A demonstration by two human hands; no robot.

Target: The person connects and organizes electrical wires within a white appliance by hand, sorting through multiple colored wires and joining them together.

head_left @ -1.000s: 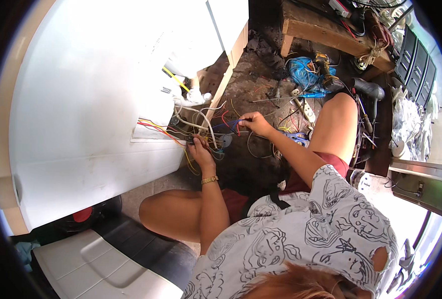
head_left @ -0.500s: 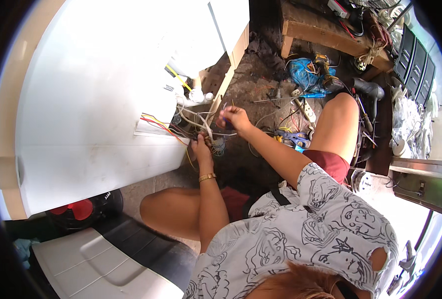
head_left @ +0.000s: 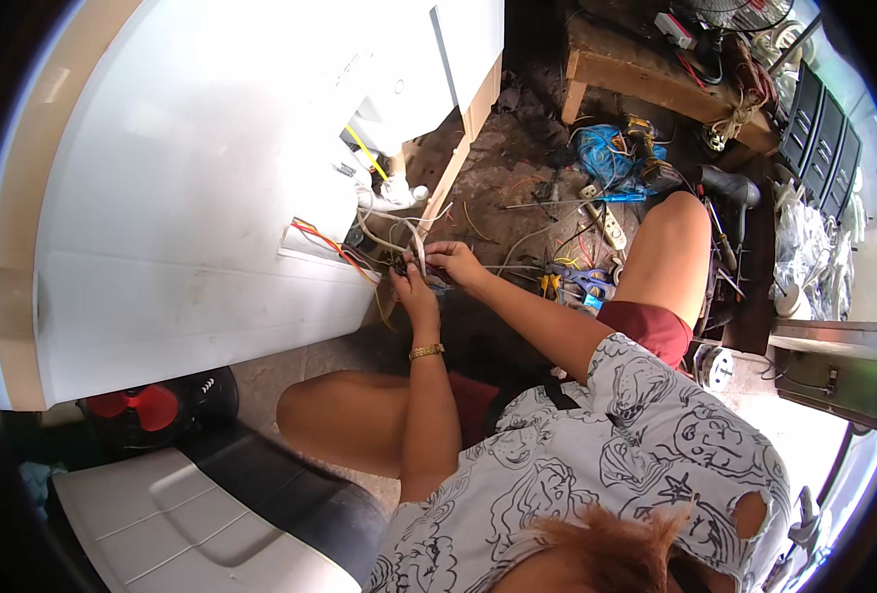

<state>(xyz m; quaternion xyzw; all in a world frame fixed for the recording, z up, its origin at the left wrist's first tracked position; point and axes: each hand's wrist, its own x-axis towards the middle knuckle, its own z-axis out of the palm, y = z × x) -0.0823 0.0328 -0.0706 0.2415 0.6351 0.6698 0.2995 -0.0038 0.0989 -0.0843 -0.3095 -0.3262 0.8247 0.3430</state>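
Together, hands [head_left: 454, 264] near cabinet edge [head_left: 357, 301]

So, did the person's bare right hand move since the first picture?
Yes, the person's bare right hand moved left, closer to the white plastic pipe.

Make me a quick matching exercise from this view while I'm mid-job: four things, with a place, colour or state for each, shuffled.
Things
1. Left hand
2. Right hand
3. Red and orange wires
4. Long screwdriver

Descriptions
A. Has a blue handle, lies beside the power strip
B. Has a gold bracelet at its wrist
C. Show against the white panel
D. Bare-wristed, fingers near the pale cable

Pairs: 1-B, 2-D, 3-C, 4-A
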